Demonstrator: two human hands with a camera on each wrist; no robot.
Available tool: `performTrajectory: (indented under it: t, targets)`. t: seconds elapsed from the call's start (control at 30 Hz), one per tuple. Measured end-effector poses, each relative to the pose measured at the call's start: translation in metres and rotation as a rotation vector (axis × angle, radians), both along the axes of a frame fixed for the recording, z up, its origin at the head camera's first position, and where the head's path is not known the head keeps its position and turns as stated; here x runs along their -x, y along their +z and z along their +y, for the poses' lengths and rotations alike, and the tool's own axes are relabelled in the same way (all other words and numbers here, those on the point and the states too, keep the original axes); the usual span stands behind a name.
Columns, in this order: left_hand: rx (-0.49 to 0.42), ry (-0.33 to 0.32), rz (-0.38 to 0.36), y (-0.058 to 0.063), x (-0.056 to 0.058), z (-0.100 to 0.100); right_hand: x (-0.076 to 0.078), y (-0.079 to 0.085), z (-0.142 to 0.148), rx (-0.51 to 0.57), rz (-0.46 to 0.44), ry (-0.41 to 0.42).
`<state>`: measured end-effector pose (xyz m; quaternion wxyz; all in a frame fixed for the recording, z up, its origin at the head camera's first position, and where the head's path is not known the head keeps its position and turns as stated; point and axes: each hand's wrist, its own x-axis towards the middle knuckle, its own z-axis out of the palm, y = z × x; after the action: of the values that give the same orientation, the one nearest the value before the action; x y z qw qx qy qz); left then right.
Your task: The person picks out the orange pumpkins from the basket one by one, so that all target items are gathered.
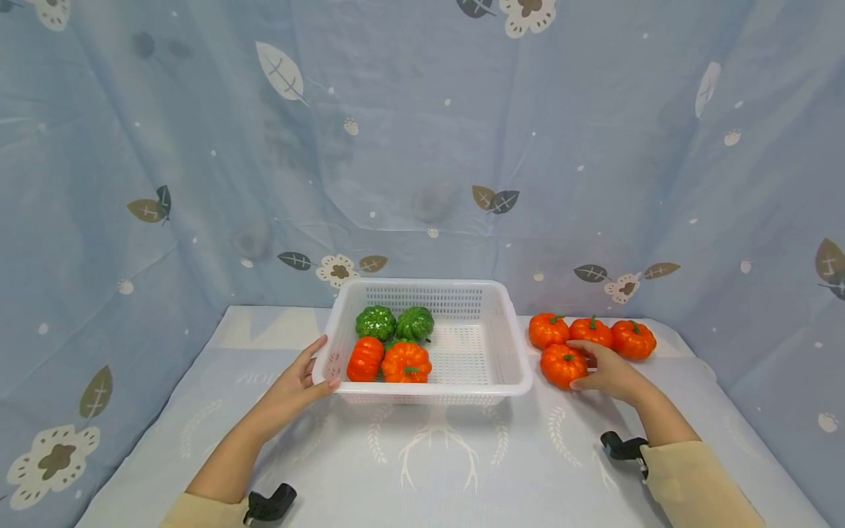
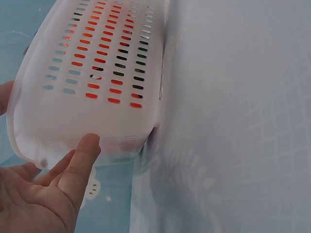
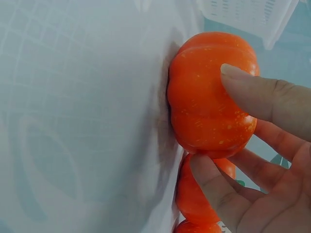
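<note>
A white plastic basket [image 1: 422, 389] with slotted walls stands on the table. My left hand [image 1: 290, 392] holds its left front corner, thumb at the front rim and fingers along the left side; the left wrist view shows the fingers against the basket's wall [image 2: 48, 119]. Inside, on the left, lie green pumpkins [image 1: 375, 323] and two orange pumpkins [image 1: 405, 362]. To the right of the basket, my right hand [image 1: 610, 372] grips an orange pumpkin [image 1: 561, 366] with thumb and fingers on either side. In the right wrist view this pumpkin [image 3: 209, 97] sits close against the tablecloth.
Behind the gripped pumpkin, three more orange pumpkins [image 1: 591, 332] stand in a row. The table has a pale patterned cloth [image 1: 449, 469]. A blue curtain [image 1: 422, 147] with leaf and flower prints hangs behind and at both sides.
</note>
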<state>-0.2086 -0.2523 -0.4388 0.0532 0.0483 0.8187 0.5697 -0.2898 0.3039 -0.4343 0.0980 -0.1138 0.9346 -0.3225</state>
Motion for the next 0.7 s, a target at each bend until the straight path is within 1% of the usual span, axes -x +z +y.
performTrajectory:
  t: [0.17, 0.27, 0.43, 0.5, 0.6, 0.7]
  targets:
    - [-0.001, -0.003, 0.000, 0.000, -0.001, 0.000, -0.001, 0.002, 0.001, 0.013, -0.005, 0.005]
    - [-0.007, -0.007, 0.003, 0.001, -0.001, 0.000, -0.004, 0.007, 0.002, 0.027, 0.002, 0.023]
    - [-0.007, -0.009, 0.002, 0.002, -0.001, 0.001, -0.012, 0.023, 0.003, 0.041, 0.051, 0.078]
    - [-0.001, -0.008, 0.000, 0.002, -0.001, 0.000, -0.016, 0.031, 0.001, 0.045, 0.076, 0.087]
    - [-0.004, -0.001, -0.007, 0.001, -0.001, 0.000, -0.023, 0.043, -0.005, 0.043, 0.109, 0.078]
    - [-0.011, -0.004, -0.007, 0.001, -0.001, 0.000, -0.030, 0.052, -0.013, 0.045, 0.139, 0.052]
